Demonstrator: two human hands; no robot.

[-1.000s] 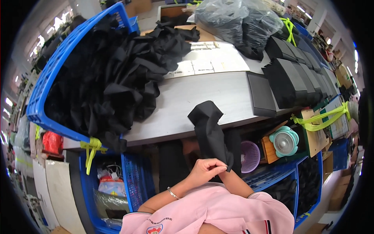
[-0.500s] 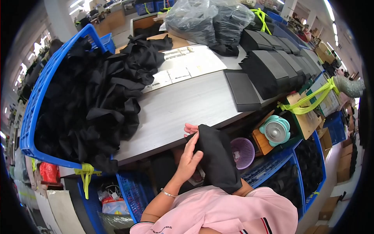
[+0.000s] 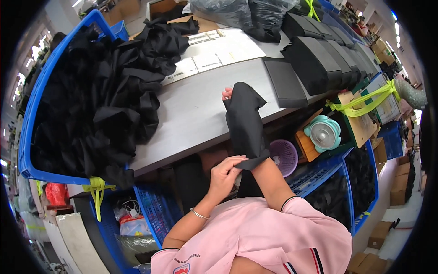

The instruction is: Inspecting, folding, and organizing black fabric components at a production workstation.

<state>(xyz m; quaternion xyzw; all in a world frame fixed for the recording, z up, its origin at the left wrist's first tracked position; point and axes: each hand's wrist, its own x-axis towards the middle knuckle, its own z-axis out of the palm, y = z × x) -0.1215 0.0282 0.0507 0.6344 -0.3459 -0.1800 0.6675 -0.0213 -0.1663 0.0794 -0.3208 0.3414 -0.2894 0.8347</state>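
Note:
A black cloth tube (image 3: 245,123) is drawn over my right hand and most of my right forearm. Only the curled fingertips of my right hand (image 3: 226,93) show, at the cloth's far left edge, closed on it; the palm and thumb are hidden. Close to my body, my left hand (image 3: 224,176) pinches the tube's near edge, beside the bare part of my right forearm. The far end of the tube is held above the grey tabletop (image 3: 191,121), with a loose corner sticking out to the right.
A blue crate (image 3: 28,137) of loose black cloth spills onto the table's left. Stacked black pieces (image 3: 315,64) stand at the right, beside a flat black piece (image 3: 285,82). A white marked board (image 3: 223,50) lies behind. Below the right edge are a purple basket (image 3: 284,157) and a turquoise fan (image 3: 323,133).
My right arm has stretched forward over the table with the tube on it. My left hand has come back from the far end to the near edge and now pinches it.

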